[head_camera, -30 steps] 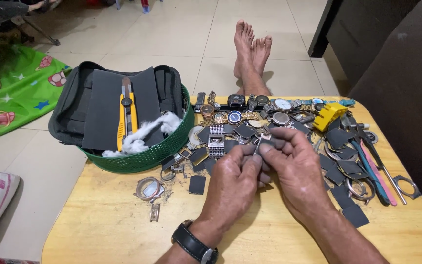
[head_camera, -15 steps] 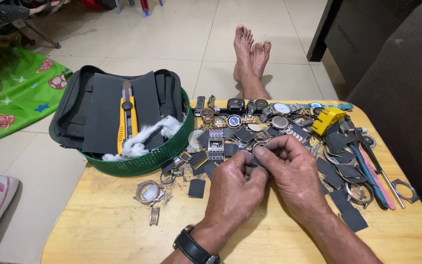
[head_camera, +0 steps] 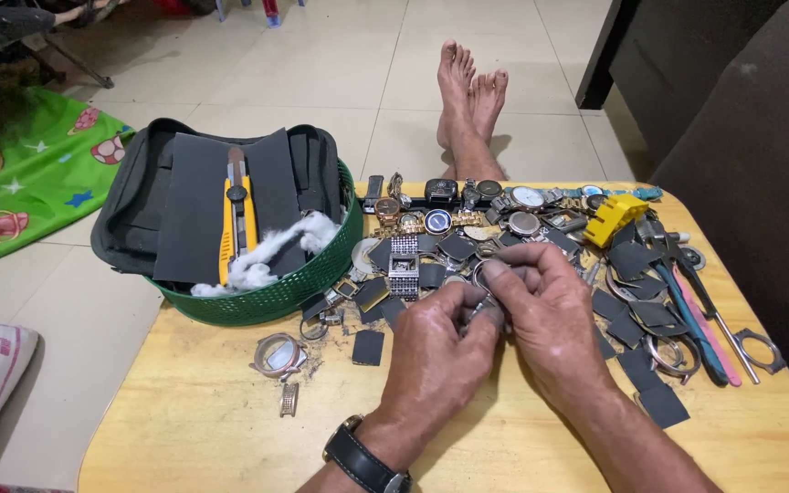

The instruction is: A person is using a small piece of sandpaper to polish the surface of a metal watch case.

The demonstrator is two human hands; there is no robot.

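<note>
Both my hands have edged slightly nearer me since a second ago, staying together over the yellow tabletop (head_camera: pixel 184 411). Fingers of my left hand (head_camera: pixel 440 351) and right hand (head_camera: pixel 550 315) pinch a small metal watch part (head_camera: pixel 484 274) between them, just before the heap of watches (head_camera: pixel 468 215).

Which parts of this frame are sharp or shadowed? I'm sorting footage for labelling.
Head view: even, soft light; left hand and right hand sharp, the small metal part pinched between them partly hidden; faint shadow under the hands on the wooden table; sofa dark at right.
</note>
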